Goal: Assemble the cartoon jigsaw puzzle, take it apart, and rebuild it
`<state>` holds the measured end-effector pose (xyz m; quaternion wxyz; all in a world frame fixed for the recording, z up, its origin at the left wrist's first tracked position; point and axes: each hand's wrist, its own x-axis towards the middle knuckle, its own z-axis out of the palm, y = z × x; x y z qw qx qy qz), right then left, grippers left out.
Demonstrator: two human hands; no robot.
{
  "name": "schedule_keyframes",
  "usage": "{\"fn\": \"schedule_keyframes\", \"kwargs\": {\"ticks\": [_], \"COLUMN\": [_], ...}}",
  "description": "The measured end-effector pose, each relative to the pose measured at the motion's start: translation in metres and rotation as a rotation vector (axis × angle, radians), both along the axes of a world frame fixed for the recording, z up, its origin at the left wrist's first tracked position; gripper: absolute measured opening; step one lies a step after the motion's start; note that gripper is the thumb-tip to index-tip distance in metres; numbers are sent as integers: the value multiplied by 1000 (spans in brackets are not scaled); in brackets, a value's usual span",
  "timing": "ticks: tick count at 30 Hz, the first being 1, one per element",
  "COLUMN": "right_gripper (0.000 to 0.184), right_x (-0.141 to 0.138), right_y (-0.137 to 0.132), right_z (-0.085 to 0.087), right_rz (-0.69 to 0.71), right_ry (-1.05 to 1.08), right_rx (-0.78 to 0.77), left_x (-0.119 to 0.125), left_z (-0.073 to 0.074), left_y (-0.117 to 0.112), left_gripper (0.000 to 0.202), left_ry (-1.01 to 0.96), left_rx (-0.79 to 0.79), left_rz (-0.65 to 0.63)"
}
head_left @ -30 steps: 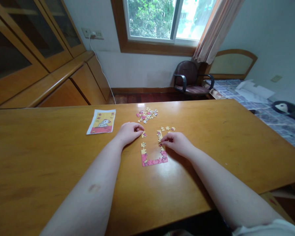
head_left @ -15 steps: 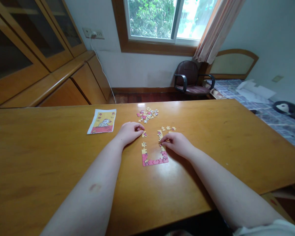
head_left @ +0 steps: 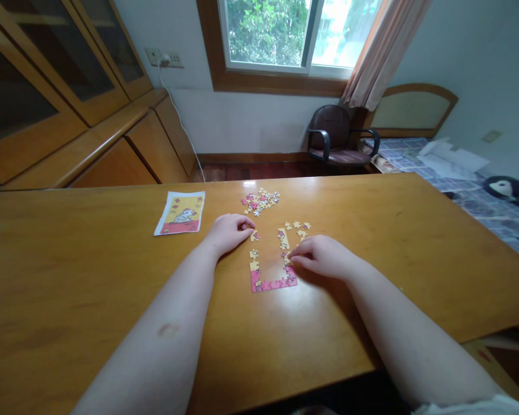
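Note:
A partly joined jigsaw border [head_left: 277,284] lies on the table, pink along its near side with yellow pieces up both sides. My right hand [head_left: 324,256] is closed, its thumb and forefinger on a yellow puzzle piece [head_left: 286,259] at the border's right side. Above that piece is a separate yellow strip [head_left: 282,237]. My left hand [head_left: 229,233] rests on the table with curled fingers, its tips beside a loose yellow-and-pink piece [head_left: 255,236]. Whether anything is between those fingers is hidden. Below it on the left side sits another yellow piece [head_left: 254,253].
Beyond the hands is a pile of loose puzzle pieces [head_left: 262,202]. Several yellow pieces [head_left: 297,225] lie by the upper right of the border. A picture sheet [head_left: 180,214] with a white animal lies left. Past the wooden table [head_left: 90,259] stands an armchair [head_left: 332,135].
My right hand has shifted slightly right and nearer to me, leaving the yellow strip and more loose pieces visible. My left hand has stayed in place.

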<state>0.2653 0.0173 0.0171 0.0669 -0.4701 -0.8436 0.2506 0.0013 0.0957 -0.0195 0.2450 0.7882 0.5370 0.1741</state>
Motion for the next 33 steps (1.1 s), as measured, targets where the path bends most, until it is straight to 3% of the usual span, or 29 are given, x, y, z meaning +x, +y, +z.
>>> {"fn": "schedule_keyframes", "kwargs": {"ticks": [10, 16, 33], "right_gripper": [26, 31, 39], "right_x": [-4, -6, -7], "right_y": [-3, -3, -6], "right_z": [-3, -1, 6], "right_rz": [-3, -79, -39], "right_ry": [2, -53, -87], "right_rx": [8, -10, -20], "left_x": [-1, 0, -1], "left_z": [-3, -1, -3], "left_y": [1, 0, 0], "left_gripper": [25, 25, 27], "left_ry": [-17, -12, -11], "left_rx": [-1, -7, -6], "left_rz": [-4, -5, 1]}}
